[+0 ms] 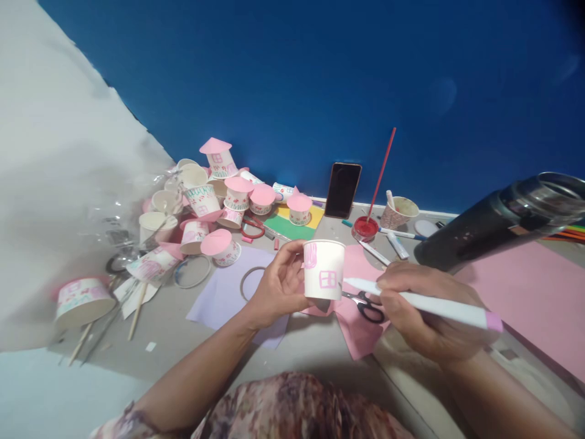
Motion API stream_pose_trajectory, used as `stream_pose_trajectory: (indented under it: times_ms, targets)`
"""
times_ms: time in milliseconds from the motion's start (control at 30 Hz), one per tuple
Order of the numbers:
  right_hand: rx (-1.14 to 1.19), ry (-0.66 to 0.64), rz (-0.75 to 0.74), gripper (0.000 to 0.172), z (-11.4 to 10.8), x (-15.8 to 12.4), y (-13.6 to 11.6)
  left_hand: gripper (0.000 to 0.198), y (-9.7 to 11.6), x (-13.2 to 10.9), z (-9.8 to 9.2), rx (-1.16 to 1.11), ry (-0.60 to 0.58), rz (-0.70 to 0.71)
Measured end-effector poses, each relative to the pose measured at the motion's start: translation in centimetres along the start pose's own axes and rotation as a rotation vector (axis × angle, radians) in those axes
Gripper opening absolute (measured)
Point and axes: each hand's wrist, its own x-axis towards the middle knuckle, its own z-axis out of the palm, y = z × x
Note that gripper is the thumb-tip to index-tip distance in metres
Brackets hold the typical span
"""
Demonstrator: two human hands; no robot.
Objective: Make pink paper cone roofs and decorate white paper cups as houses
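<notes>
My one camera sits on my head and looks forward and down, past my patterned fabric clothing (297,408) at the bottom edge. My bare left hand (276,286) comes near the middle of the view, my bare right hand (436,334) just as near, right of centre. The flat grey tabletop (169,332) shows slantwise from above, and the smooth blue wall (292,79) fills the top, farther off

Grey table (173,329). At left, heaped: decorated paper cups (202,200) with pink conical roofs (216,242); clear ring (191,286) just beside. Near middle: lilac sheet (212,302), flat; farther right, cut pink paper (361,341). Toward back: green-and-yellow sheet (292,231), upright phone (343,190), small red pot (364,230), speckled cup (398,216). At right: dark flask (479,228), large pink sheet (525,292).
</notes>
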Motion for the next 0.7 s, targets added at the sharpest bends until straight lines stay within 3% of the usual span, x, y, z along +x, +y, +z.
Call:
stream_pose_trajectory:
  times_ms: [100,167,267,400,500,700]
  targets:
    - [-0.144,0.140,-0.001,0.011,0.1,-0.2,1.1,0.076,-0.2,-0.1,-0.1,0.057,-0.028,0.012]
    - [-0.198,0.200,0.026,0.015,0.3,-0.4,2.3,0.076,-0.4,-0.2,-0.2,0.172,-0.011,0.040]
    - [-0.146,0.168,0.139,0.021,0.7,-0.4,4.2,0.081,-0.8,-0.4,-0.5,0.406,0.035,0.103]
    - [-0.060,0.118,0.281,0.021,1.1,-0.1,5.9,0.082,-0.9,-0.6,-0.9,0.591,-0.002,0.166]
    - [-0.059,0.048,0.330,0.017,1.1,0.4,6.2,0.079,-0.5,-0.6,-1.0,0.543,-0.035,0.126]
    - [0.040,-0.121,0.351,0.012,1.4,0.9,5.9,0.087,-0.1,0.1,-1.3,0.190,-0.057,-0.060]
